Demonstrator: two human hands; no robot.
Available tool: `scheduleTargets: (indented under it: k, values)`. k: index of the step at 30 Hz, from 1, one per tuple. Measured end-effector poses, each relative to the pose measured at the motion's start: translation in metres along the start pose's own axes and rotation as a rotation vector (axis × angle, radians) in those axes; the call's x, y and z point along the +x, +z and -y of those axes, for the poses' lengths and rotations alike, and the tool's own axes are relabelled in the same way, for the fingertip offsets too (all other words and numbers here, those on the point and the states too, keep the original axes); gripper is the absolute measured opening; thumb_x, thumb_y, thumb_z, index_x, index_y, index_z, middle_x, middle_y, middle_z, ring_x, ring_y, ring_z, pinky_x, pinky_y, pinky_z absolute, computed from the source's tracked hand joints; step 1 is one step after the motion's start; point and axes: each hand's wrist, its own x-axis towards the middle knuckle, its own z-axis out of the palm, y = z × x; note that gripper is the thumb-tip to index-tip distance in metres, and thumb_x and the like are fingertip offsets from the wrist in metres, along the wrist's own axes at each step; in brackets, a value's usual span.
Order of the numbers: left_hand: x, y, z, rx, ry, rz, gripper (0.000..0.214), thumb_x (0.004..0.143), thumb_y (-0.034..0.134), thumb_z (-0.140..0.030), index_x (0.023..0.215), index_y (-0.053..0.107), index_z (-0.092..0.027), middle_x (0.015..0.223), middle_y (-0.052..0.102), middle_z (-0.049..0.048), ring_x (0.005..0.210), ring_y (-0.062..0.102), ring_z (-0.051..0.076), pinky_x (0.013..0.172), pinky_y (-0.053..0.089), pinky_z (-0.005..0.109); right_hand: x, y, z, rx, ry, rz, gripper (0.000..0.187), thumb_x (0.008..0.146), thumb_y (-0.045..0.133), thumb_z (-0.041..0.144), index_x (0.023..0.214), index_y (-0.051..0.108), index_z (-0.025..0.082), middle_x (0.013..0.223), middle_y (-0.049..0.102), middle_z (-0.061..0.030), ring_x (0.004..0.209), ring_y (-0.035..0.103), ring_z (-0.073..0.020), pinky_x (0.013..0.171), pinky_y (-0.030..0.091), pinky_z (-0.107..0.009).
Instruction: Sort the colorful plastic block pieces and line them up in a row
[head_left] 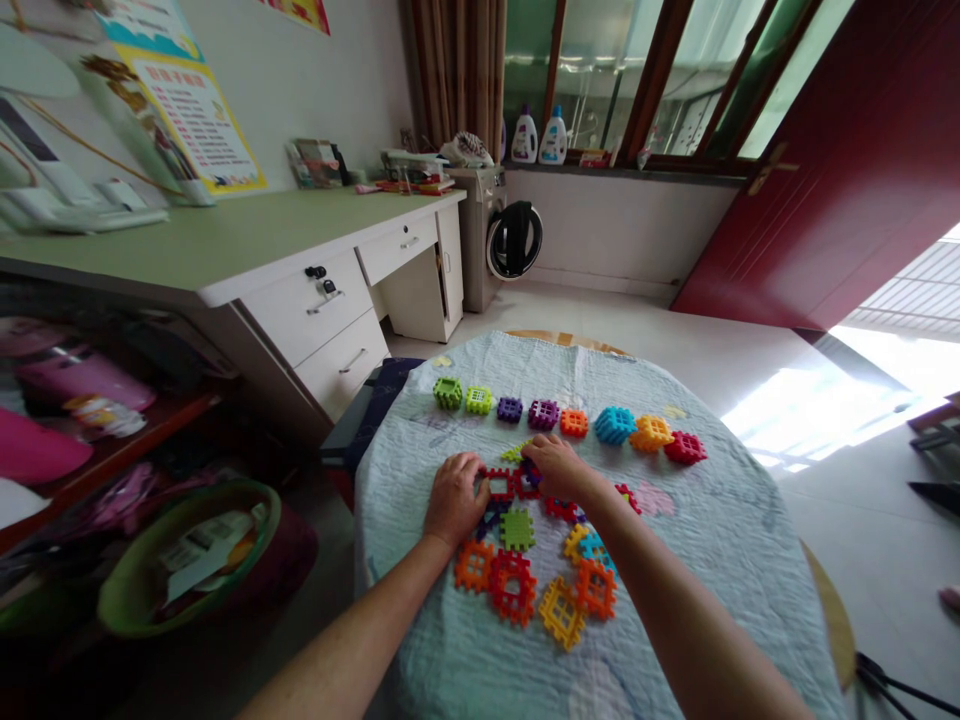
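Note:
My left hand (455,497) is on the cloth with its fingers curled, thumb and fingertips at the edge of a red interlocking tile (499,486). My right hand (556,465) reaches over the pile with bent fingers on a purple interlocking tile (532,474), largely covered by the fingers. A light green tile (514,453) lies just beyond those fingertips. Nearer to me are a green tile (517,530), an orange tile (474,566), a red tile (513,588), a yellow tile (562,612) and another orange tile (596,588). My right forearm hides part of the pile.
Several assembled block cubes form a row across the table's far side, from a green cube (448,393) to a red cube (685,448). A pale blue cloth (675,600) covers the round table. To the left are a desk (247,235) and a green-rimmed basket (112,600).

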Motion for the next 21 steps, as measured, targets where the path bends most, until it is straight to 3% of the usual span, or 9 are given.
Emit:
scheduleTargets:
  k: [4, 8, 14, 21]
  values:
    - [0.000, -0.001, -0.001, 0.009, -0.006, 0.007, 0.011, 0.083, 0.057, -0.019, 0.092, 0.061, -0.022, 0.106, 0.064, 0.0069, 0.107, 0.057, 0.026, 0.097, 0.045, 0.042, 0.000, -0.006, 0.004, -0.024, -0.014, -0.007, 0.040, 0.065, 0.072, 0.014, 0.104, 0.065, 0.019, 0.111, 0.061, -0.0105, 0.102, 0.051, -0.0257, 0.085, 0.039, -0.037]
    - [0.000, -0.002, -0.004, 0.020, -0.008, 0.001, 0.011, 0.081, 0.057, -0.016, 0.090, 0.059, -0.022, 0.100, 0.063, 0.0054, 0.103, 0.056, 0.024, 0.096, 0.045, 0.040, 0.011, -0.023, 0.006, -0.061, 0.008, -0.100, 0.040, 0.066, 0.072, 0.025, 0.105, 0.063, 0.019, 0.110, 0.060, -0.0108, 0.103, 0.049, -0.0276, 0.087, 0.037, -0.039]
    - [-0.001, -0.002, -0.005, 0.019, -0.004, -0.014, 0.012, 0.080, 0.058, -0.014, 0.088, 0.056, -0.023, 0.096, 0.062, 0.0048, 0.100, 0.056, 0.024, 0.095, 0.045, 0.041, 0.058, -0.054, 0.003, -0.124, 0.082, -0.172, 0.044, 0.067, 0.069, 0.032, 0.108, 0.062, 0.017, 0.114, 0.059, -0.0141, 0.110, 0.045, -0.0315, 0.094, 0.033, -0.042]
    - [-0.002, 0.002, -0.002, -0.004, -0.028, -0.013, 0.014, 0.081, 0.059, -0.014, 0.092, 0.057, -0.022, 0.102, 0.061, 0.0055, 0.105, 0.054, 0.024, 0.099, 0.044, 0.041, 0.104, -0.050, -0.002, -0.164, 0.146, -0.099, 0.043, 0.067, 0.068, 0.032, 0.107, 0.066, 0.014, 0.113, 0.063, -0.0171, 0.110, 0.048, -0.0339, 0.099, 0.029, -0.047]
